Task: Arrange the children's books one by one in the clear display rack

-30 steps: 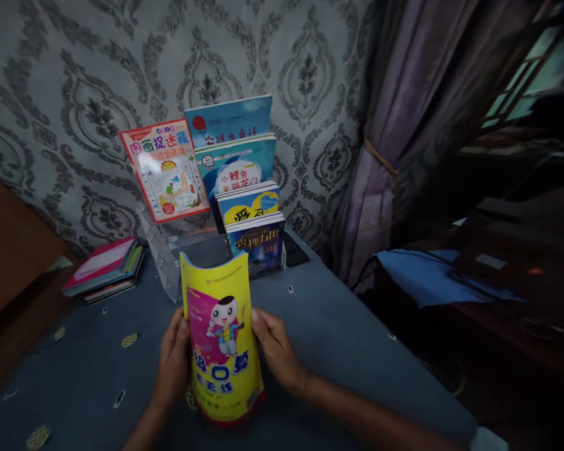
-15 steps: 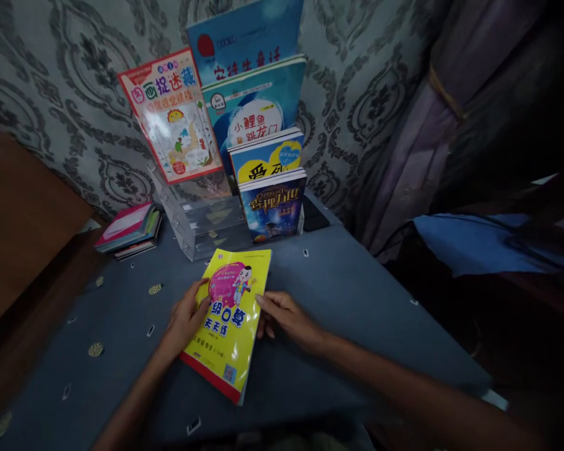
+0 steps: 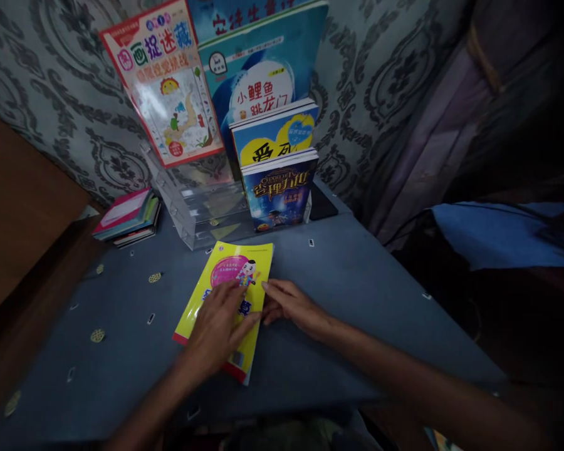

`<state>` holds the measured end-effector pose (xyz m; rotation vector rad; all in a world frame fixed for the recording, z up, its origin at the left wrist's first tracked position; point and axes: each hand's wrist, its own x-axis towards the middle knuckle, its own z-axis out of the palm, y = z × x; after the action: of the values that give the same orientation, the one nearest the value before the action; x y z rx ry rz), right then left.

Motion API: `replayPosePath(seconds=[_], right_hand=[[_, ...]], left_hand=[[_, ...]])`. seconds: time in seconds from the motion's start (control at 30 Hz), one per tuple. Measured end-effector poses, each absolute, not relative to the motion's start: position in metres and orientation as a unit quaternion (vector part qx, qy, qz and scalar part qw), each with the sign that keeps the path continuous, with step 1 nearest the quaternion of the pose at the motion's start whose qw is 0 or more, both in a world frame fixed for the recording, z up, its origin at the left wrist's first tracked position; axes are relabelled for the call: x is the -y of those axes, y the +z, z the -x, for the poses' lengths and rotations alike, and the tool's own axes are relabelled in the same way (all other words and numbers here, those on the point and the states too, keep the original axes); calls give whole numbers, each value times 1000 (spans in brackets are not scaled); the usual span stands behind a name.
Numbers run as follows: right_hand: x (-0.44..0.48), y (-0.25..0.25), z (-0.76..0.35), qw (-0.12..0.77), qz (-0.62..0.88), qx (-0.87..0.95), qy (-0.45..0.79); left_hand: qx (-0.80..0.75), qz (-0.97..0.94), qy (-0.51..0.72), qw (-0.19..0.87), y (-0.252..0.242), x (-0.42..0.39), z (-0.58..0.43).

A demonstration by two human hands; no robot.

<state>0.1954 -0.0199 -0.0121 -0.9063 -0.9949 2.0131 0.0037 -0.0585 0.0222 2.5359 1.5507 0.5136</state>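
Note:
A yellow workbook (image 3: 195, 305) with a red bottom strip and a cartoon figure lies tilted on the dark cloth in front of me. My left hand (image 3: 216, 319) rests over the middle of its cover, fingers stretched and thumb apart, hiding much of the title. At the book's right edge, my right hand (image 3: 291, 307) pinches the side with its thumb at the cover and its other fingers curled beside the edge. Behind the workbook stands a clear tiered rack (image 3: 192, 219). It holds a red-bordered picture book (image 3: 173, 94) at left and a dark blue book (image 3: 282, 194) at front right.
Also in the rack are a teal book (image 3: 267, 56) and a blue-yellow book (image 3: 275, 134). A small stack of books (image 3: 128, 216) lies left of the rack. A dark flat object (image 3: 323, 203) lies to its right. Patterned wall covering and a tied curtain (image 3: 432, 144) stand behind.
My left hand has moved from the workbook's left edge rightward onto the middle of its cover. My right hand stays at the right edge. The view has shifted slightly closer.

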Motion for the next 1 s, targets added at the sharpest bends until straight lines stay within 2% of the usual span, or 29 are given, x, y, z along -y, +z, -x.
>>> replayPosePath(seconds=[0.2, 0.47, 0.67, 1.0], right_hand=[[11, -16, -203, 401, 391, 411, 719], [1, -24, -206, 459, 436, 479, 608], [-10, -29, -209, 418, 457, 585, 524], [-59, -19, -235, 327, 517, 747, 260]], left_hand=[[-494, -861, 110, 45, 19, 56, -21], [-573, -819, 31, 3, 16, -21, 20], [-582, -812, 33, -9, 15, -32, 24], [-589, -807, -16, -22, 36, -24, 1]])
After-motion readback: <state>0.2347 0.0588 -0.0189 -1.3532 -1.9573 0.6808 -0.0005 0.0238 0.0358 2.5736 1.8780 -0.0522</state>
